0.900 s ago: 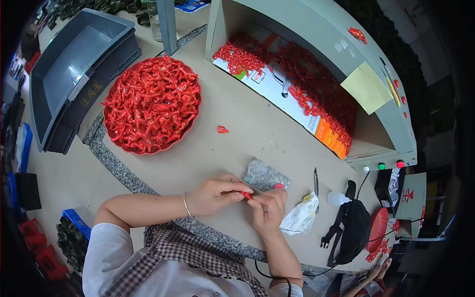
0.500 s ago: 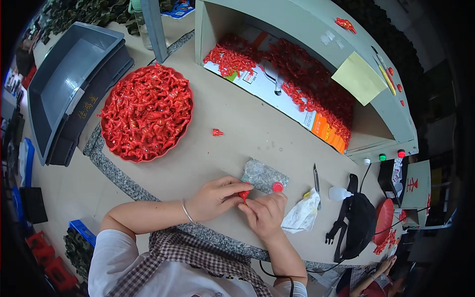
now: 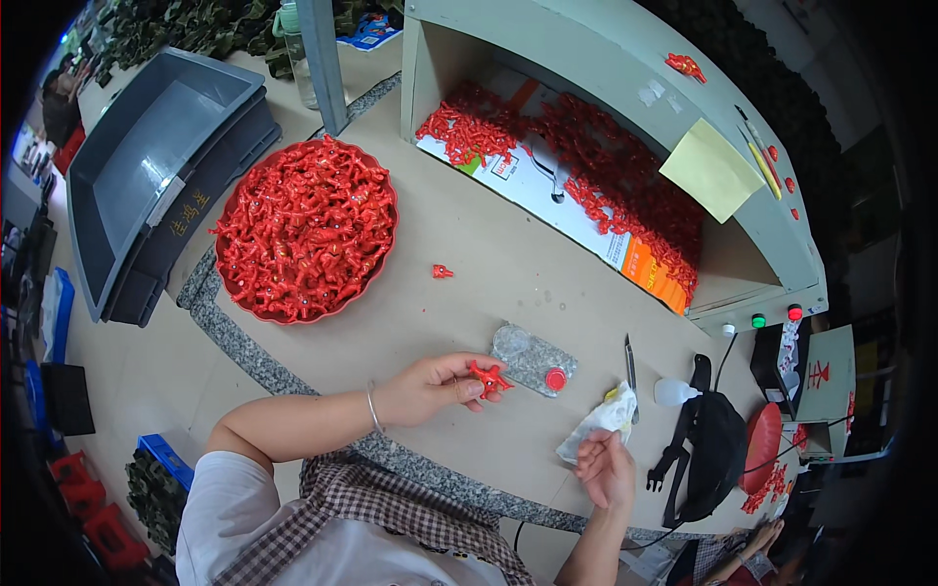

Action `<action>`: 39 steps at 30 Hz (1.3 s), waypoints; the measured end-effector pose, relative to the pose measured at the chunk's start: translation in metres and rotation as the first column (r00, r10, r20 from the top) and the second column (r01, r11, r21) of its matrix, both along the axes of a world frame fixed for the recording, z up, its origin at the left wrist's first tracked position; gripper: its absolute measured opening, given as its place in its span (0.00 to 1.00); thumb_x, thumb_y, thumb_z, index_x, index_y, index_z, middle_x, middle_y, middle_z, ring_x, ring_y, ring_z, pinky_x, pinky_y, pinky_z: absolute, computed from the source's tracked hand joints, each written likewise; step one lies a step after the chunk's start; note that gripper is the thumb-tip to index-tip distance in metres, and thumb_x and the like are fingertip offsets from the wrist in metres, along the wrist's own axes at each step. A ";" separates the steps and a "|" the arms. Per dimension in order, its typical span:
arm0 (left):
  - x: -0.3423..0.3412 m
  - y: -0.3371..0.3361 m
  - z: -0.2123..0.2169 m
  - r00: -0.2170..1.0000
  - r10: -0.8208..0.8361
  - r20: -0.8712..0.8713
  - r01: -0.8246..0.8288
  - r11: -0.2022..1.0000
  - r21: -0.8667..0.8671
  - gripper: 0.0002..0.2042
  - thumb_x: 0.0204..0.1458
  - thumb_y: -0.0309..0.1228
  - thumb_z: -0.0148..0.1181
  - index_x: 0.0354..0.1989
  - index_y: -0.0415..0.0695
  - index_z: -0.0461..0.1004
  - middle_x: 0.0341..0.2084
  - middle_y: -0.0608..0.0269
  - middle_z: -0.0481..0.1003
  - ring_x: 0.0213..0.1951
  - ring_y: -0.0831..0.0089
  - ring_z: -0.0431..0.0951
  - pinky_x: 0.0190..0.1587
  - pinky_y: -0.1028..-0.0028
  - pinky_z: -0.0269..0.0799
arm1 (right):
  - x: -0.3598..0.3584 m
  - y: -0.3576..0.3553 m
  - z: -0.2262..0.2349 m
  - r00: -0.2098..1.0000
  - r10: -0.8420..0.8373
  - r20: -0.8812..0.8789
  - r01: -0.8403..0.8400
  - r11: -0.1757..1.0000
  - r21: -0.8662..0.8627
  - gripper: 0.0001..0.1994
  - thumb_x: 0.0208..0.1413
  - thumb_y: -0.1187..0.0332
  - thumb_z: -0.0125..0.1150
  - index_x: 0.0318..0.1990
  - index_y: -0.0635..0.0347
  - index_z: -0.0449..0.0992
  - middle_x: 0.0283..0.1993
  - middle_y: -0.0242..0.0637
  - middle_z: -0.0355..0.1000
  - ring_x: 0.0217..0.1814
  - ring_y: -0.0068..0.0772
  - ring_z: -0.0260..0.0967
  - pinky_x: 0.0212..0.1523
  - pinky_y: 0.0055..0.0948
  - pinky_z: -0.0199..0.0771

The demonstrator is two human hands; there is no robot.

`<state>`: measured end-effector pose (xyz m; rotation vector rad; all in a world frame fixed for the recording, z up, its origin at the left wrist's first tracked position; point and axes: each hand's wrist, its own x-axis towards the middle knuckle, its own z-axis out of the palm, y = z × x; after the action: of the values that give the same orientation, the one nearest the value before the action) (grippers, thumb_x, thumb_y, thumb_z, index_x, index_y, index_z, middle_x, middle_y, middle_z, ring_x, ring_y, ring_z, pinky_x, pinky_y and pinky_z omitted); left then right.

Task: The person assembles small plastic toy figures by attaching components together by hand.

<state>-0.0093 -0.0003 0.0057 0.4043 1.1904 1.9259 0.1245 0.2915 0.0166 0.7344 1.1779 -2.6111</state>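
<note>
While the left hand (image 3: 430,388) pinches a red piece (image 3: 486,376), right fingers (image 3: 594,445) grip the cloth (image 3: 601,422).

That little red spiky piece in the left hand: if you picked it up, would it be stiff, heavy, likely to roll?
The small red piece is pinched in the left hand by fingertips alone, so it is probably very light. Its arms stick out without drooping, which suggests stiff plastic. With those prongs, it would likely catch and stay put, like the stray piece lying still on the table.
</note>
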 end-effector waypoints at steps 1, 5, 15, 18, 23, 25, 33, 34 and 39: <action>0.000 0.001 -0.002 1.000 0.005 -0.001 -0.005 1.000 0.001 0.18 0.57 0.28 0.43 0.57 0.41 0.56 0.48 0.59 0.67 0.48 0.72 0.69 0.47 0.73 0.68 | -0.001 -0.001 -0.001 1.000 0.000 -0.002 0.000 1.000 -0.005 0.15 0.60 0.59 0.40 0.40 0.64 0.66 0.30 0.46 0.71 0.25 0.33 0.70 0.26 0.28 0.73; 0.000 0.001 -0.008 1.000 0.015 0.011 -0.015 1.000 0.010 0.19 0.57 0.28 0.43 0.57 0.41 0.56 0.48 0.59 0.67 0.48 0.72 0.69 0.46 0.73 0.68 | -0.012 -0.011 0.001 0.990 -0.035 0.137 0.008 0.981 0.193 0.14 0.60 0.60 0.41 0.41 0.64 0.66 0.31 0.47 0.72 0.29 0.34 0.73 0.26 0.28 0.75; 0.001 -0.002 0.000 0.990 0.096 0.101 -0.094 0.995 -0.023 0.18 0.57 0.29 0.45 0.56 0.42 0.57 0.47 0.61 0.68 0.47 0.75 0.69 0.46 0.75 0.67 | -0.019 -0.006 -0.009 0.962 0.134 0.237 -0.241 0.823 0.514 0.08 0.59 0.66 0.44 0.35 0.61 0.65 0.20 0.40 0.69 0.11 0.23 0.58 0.13 0.18 0.60; -0.002 -0.004 0.006 0.991 0.121 0.063 -0.123 0.992 0.036 0.18 0.56 0.29 0.46 0.55 0.42 0.59 0.44 0.63 0.69 0.45 0.77 0.70 0.45 0.76 0.67 | -0.010 0.008 -0.008 0.970 0.151 0.192 -0.223 0.868 0.443 0.08 0.59 0.67 0.44 0.35 0.62 0.64 0.20 0.41 0.69 0.11 0.24 0.60 0.12 0.19 0.60; -0.014 -0.047 0.053 0.845 0.268 -0.464 -0.355 0.929 -0.110 0.14 0.54 0.26 0.48 0.49 0.41 0.66 0.41 0.65 0.70 0.41 0.77 0.70 0.43 0.76 0.66 | -0.009 0.013 -0.014 0.977 0.199 0.075 -0.211 0.945 0.248 0.09 0.58 0.66 0.44 0.35 0.63 0.65 0.21 0.42 0.69 0.10 0.25 0.59 0.11 0.19 0.60; -0.027 -0.076 0.071 0.462 0.309 -0.831 -0.643 0.763 -0.074 0.12 0.51 0.23 0.50 0.45 0.41 0.69 0.40 0.61 0.70 0.41 0.71 0.71 0.43 0.74 0.66 | -0.008 0.013 -0.012 0.981 0.185 0.054 -0.192 0.956 0.222 0.10 0.58 0.65 0.45 0.35 0.63 0.65 0.21 0.41 0.69 0.10 0.25 0.58 0.10 0.19 0.59; -0.060 -0.159 0.074 0.091 -0.153 -0.984 -0.968 0.220 -0.123 0.14 0.46 0.19 0.50 0.43 0.41 0.70 0.43 0.54 0.69 0.45 0.59 0.70 0.48 0.69 0.64 | -0.011 0.001 0.002 0.985 0.172 -0.030 -0.152 0.930 0.335 0.09 0.58 0.66 0.45 0.35 0.64 0.66 0.22 0.42 0.70 0.10 0.24 0.60 0.10 0.19 0.60; -0.061 -0.164 0.075 0.114 -0.151 -0.982 -0.958 0.244 -0.149 0.15 0.46 0.19 0.49 0.44 0.41 0.70 0.43 0.54 0.69 0.46 0.59 0.69 0.49 0.68 0.63 | -0.014 -0.001 0.005 0.986 0.161 -0.032 -0.141 0.931 0.337 0.09 0.58 0.66 0.45 0.35 0.64 0.66 0.22 0.42 0.70 0.10 0.24 0.60 0.10 0.19 0.60; -0.082 -0.139 0.107 0.059 -0.077 -0.995 -0.936 0.342 -0.082 0.17 0.46 0.17 0.47 0.47 0.40 0.67 0.45 0.54 0.68 0.50 0.59 0.67 0.52 0.69 0.61 | -0.042 -0.013 0.012 0.952 0.039 -0.303 0.145 0.815 0.561 0.08 0.57 0.67 0.47 0.33 0.63 0.67 0.18 0.35 0.66 0.14 0.19 0.58 0.15 0.14 0.57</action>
<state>-0.0916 -0.1388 0.1131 0.6806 3.4016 1.1098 0.0826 0.2782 0.0283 0.4542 2.1308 -2.4628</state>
